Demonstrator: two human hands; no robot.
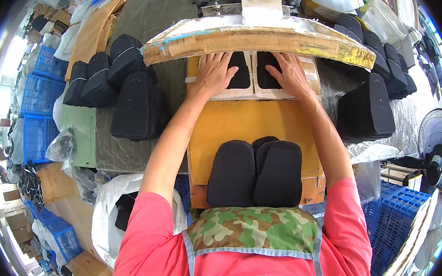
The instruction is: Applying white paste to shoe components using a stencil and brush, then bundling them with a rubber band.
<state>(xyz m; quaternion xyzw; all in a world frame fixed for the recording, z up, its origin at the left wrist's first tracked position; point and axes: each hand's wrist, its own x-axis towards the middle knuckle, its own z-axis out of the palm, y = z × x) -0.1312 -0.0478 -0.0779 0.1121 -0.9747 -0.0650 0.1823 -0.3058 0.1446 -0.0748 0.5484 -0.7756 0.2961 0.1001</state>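
Both my arms reach forward over a yellow board (253,122) to a whitish template with two shaped recesses. One black insole (238,70) lies in the left recess, another black insole (266,71) in the right. My left hand (212,75) rests flat beside and partly on the left insole, fingers spread. My right hand (291,73) lies along the outer side of the right one, thumb over it and fingers stretched forward. A raised wooden frame (254,38) hangs just above and hides some fingertips. Several loose black insoles (230,173) lie on the board close to my apron.
Stacks of black insoles (136,105) stand at the left, and more stacks (366,107) at the right. A fan (437,157) is at far right. Blue crates (396,217) stand low right; others (37,116) are far left. A white plastic bag (107,214) hangs by my left arm.
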